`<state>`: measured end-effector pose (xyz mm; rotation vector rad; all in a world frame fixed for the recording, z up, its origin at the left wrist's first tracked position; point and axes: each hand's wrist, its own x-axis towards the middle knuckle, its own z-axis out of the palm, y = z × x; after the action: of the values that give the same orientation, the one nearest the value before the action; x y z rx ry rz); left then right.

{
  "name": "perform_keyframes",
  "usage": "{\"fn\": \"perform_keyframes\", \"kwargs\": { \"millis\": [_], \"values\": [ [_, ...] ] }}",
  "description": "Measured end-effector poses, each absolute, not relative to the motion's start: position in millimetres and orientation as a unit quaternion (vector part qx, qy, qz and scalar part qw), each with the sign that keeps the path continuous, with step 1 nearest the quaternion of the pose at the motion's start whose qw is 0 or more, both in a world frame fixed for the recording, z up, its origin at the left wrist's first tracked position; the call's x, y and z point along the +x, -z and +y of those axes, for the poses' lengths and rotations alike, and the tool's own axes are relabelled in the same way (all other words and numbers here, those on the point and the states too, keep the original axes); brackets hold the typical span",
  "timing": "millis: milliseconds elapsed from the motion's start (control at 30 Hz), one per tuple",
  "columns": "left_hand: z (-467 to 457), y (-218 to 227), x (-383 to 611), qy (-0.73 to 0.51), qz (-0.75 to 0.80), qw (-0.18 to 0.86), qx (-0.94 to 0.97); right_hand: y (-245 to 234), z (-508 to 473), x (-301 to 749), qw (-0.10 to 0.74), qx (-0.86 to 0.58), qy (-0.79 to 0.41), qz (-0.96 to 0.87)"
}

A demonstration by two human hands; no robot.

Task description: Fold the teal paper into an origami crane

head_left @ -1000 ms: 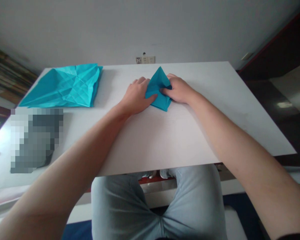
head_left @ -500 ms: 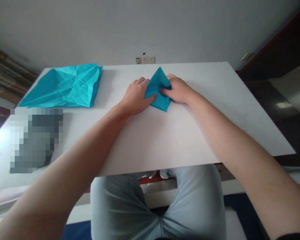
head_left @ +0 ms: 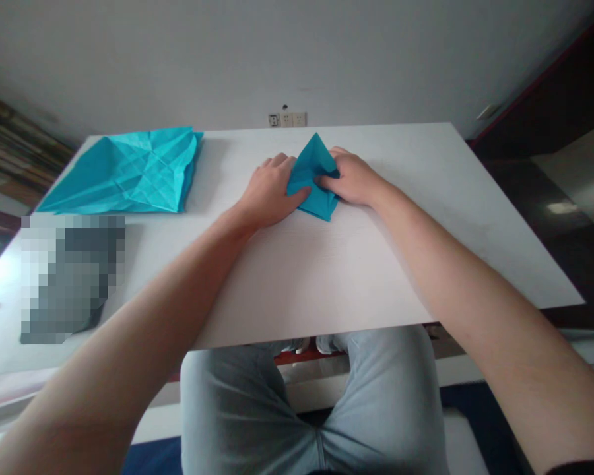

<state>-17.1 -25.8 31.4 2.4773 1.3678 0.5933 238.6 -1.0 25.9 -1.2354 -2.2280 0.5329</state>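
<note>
1. Folded paper (head_left: 309, 163): blue, lying on the white surface (head_left: 317, 277), toward the far edge and between the two hands. One pointed corner faces away from the person; a blunter corner faces the near edge.
2. Left hand (head_left: 271, 190): partly open, palm down, fingers loosely bent at the left side of the folded paper. Thumb tip rests on its lower left face. Cannot tell whether the fingertips grip the sheet from beneath.
3. Right hand (head_left: 355, 177): partly closed, holding the folded paper by its right side. Thumb lies across the face near the middle; fingers curl behind the edge, their tips hidden.
4. Creased paper (head_left: 138, 173): larger, also blue, crossed by many fold lines. Lies at the far left of the surface, well apart from both hands.
5. Pixelated object (head_left: 76, 277): grey, on the left part of the surface, just nearer the person than the creased paper. Too blurred to identify.
6. Wall sockets (head_left: 286, 119): a row on the grey wall (head_left: 178, 59), just above the far edge of the surface.
7. Trousers (head_left: 228, 402): pale blue-grey, on the seated person's legs, partly under the near edge.
</note>
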Motion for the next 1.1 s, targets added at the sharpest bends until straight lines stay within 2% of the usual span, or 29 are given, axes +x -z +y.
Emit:
{"fn": "perform_keyframes", "kwargs": {
  "millis": [1100],
  "values": [
    [-29.2,-39.2,-16.6,-0.183,0.478,0.142,0.848,-23.8,1.0,239.8,0.268,-0.453,-0.193,-0.828]
  ]
}}
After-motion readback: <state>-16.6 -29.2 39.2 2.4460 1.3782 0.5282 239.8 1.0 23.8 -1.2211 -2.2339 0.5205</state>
